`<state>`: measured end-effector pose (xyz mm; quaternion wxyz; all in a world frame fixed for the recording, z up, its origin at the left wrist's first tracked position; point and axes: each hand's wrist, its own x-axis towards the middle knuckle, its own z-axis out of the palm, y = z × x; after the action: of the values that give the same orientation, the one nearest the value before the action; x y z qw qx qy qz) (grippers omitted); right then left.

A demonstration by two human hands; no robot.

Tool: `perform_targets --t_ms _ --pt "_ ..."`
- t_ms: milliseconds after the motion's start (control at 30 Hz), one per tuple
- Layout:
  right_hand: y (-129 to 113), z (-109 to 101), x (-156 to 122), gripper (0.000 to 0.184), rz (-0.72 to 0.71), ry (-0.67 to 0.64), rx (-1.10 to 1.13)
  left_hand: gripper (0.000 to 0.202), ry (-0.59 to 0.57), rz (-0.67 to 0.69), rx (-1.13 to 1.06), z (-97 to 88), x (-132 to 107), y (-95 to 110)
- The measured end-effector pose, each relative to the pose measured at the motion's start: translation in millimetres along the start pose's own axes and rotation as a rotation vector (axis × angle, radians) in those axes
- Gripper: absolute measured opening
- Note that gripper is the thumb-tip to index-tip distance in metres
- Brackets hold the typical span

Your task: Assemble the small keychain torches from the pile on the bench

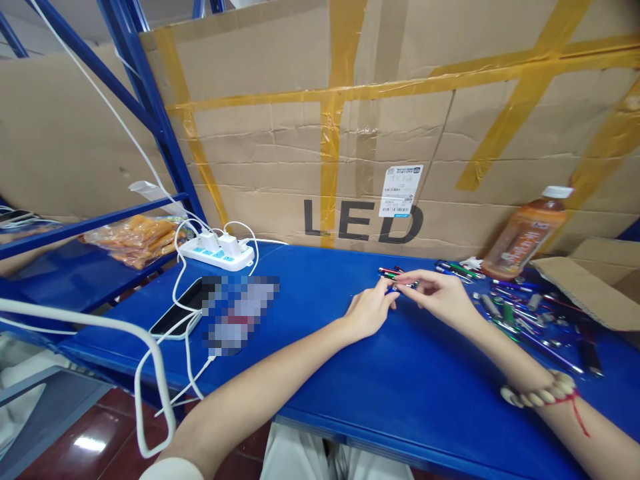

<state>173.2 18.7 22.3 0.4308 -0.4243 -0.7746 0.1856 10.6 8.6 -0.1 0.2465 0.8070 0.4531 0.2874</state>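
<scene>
My left hand [369, 311] and my right hand [443, 292] meet above the blue table [320, 360], fingertips pinched together. Between them is a small blue, shiny piece [392, 290], mostly covered by the fingers, so its exact kind is hidden. Just behind the fingertips lie slim red and green metallic tubes [387, 272]. A loose pile of shiny coloured tubes and small metal parts [520, 310] spreads to the right of my right hand, with a longer blue-purple tube [555, 353] at its near side.
An orange drink bottle [525, 233] leans by an open cardboard box [595, 280]. A large taped carton [280, 153] stands behind the table. At left are a white power strip [217, 253] with cables, a phone [183, 310], and a bag of orange items [135, 237].
</scene>
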Motion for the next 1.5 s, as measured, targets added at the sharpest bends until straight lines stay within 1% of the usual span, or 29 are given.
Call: perform_targets --t_ms 267,433,500,567,667,833,900,1167,1300,1500 --pt "-1.3 0.7 -0.2 0.034 0.024 -0.01 0.01 0.028 0.011 0.016 0.023 0.1 0.0 -0.7" --pt "-3.9 -2.9 0.5 0.034 0.061 -0.023 0.071 0.027 0.067 0.039 -0.005 -0.5 -0.7 -0.7" --pt "-4.0 -5.4 1.7 0.033 0.052 -0.025 0.091 0.027 0.085 0.049 -0.014 -0.7 -0.9 -0.6" --pt "-2.6 -7.6 3.2 0.032 0.01 -0.05 0.113 0.027 0.087 0.046 -0.02 -0.3 -0.6 -1.1" --pt "1.4 -10.0 5.4 0.028 -0.036 -0.107 0.147 0.027 0.077 0.055 -0.051 1.4 0.7 -2.9" --pt "6.8 -12.9 6.9 0.025 -0.019 -0.16 0.218 0.028 0.037 0.17 -0.133 2.8 1.4 -3.7" --pt "7.2 -14.4 7.0 0.025 -0.008 -0.179 0.234 0.027 0.024 0.187 -0.142 2.1 0.2 -2.3" --pt "3.6 -19.4 7.2 0.026 0.04 -0.234 0.252 0.025 -0.035 0.139 -0.135 0.2 -3.3 0.1" --pt "3.8 -18.0 6.5 0.025 0.049 -0.238 0.279 0.026 -0.033 0.134 -0.158 -0.4 -4.8 0.7" --pt "10.4 -15.3 5.4 0.025 0.046 -0.29 0.305 0.022 -0.079 0.111 -0.081 -2.7 -8.3 2.8"
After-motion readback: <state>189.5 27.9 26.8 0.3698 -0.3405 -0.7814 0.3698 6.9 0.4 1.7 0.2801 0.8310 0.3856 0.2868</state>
